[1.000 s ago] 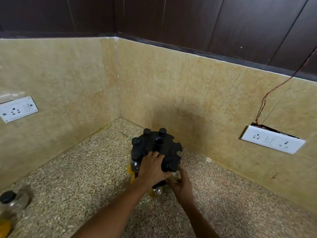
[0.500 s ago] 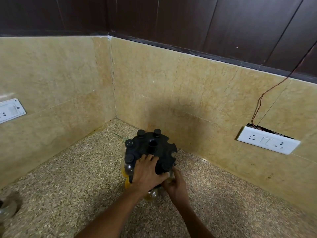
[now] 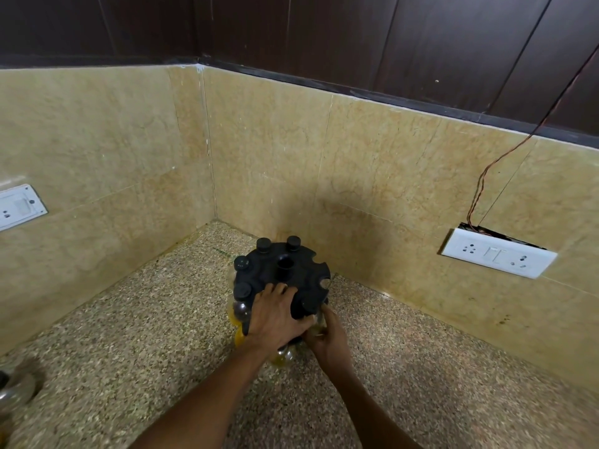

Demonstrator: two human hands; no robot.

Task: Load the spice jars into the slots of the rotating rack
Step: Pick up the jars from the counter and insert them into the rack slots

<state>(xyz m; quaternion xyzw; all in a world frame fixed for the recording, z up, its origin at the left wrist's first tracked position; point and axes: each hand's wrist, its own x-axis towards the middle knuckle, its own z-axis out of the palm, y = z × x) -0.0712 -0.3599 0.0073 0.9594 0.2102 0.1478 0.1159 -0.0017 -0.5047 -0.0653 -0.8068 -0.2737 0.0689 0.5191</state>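
Observation:
A black round rotating rack (image 3: 285, 270) stands on the speckled counter near the wall corner. Several black-capped jars (image 3: 242, 289) with yellow contents sit in its left and back slots; the right-hand slots (image 3: 322, 281) show as open notches. My left hand (image 3: 275, 315) rests on the rack's near top edge, fingers spread over it. My right hand (image 3: 327, 338) is low at the rack's front right side, fingers curled round a clear jar (image 3: 319, 320) that is mostly hidden beneath the rack top.
A clear jar with a black cap (image 3: 13, 388) stands at the far left edge of the counter (image 3: 146, 335). White socket plates are on the left wall (image 3: 19, 207) and the right wall (image 3: 499, 252), with a thin wire (image 3: 505, 150) running up from the right one.
The view has drifted a little; the loose jar at the left has slid toward the frame edge. Both hands stay at the rack's front, with the right hand still low on a jar.

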